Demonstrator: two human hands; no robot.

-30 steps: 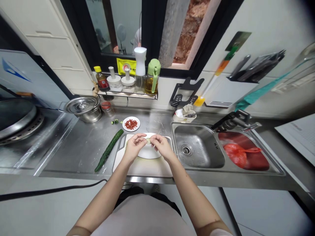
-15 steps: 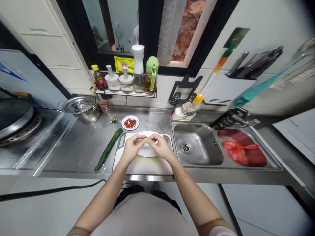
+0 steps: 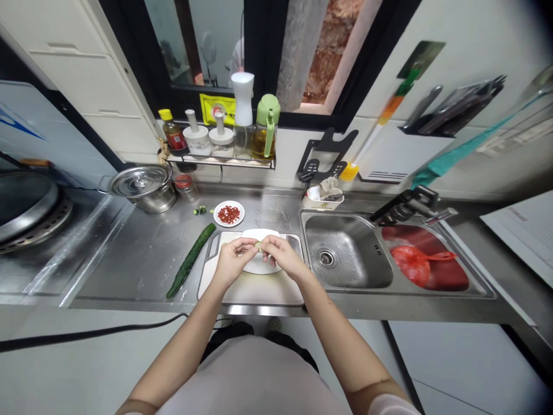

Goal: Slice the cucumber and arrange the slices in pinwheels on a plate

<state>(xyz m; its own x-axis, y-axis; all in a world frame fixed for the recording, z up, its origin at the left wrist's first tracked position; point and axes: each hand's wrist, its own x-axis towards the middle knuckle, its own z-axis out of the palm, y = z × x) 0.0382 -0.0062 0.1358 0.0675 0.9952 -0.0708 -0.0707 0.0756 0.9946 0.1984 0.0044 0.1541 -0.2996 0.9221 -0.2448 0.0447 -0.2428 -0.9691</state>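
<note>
Between the fingertips of my left hand [image 3: 235, 259] and my right hand [image 3: 280, 253] is a small pale green piece [image 3: 258, 245], which looks like a cucumber slice. Both hands pinch it over a white plate [image 3: 260, 266]. The plate rests on a white cutting board [image 3: 259, 291] with a grey edge, and my hands cover parts of both. A whole cucumber [image 3: 190, 262] lies slantwise on the counter, left of the board. Behind the board a small white dish [image 3: 216, 215] holds chopped red pieces, and a few green scraps [image 3: 200, 210] lie beside it.
The sink [image 3: 345, 253] is right of the board; a red plastic bag [image 3: 410, 266] lies in its second basin. A lidded steel pot [image 3: 159, 196] stands at the back left. Above hangs a seasoning shelf [image 3: 224, 162]. A pan [image 3: 26, 204] sits on the stove at far left.
The fingers of my right hand have shifted slightly around the small green piece. Both hands stay over the plate; the view has tilted a little.
</note>
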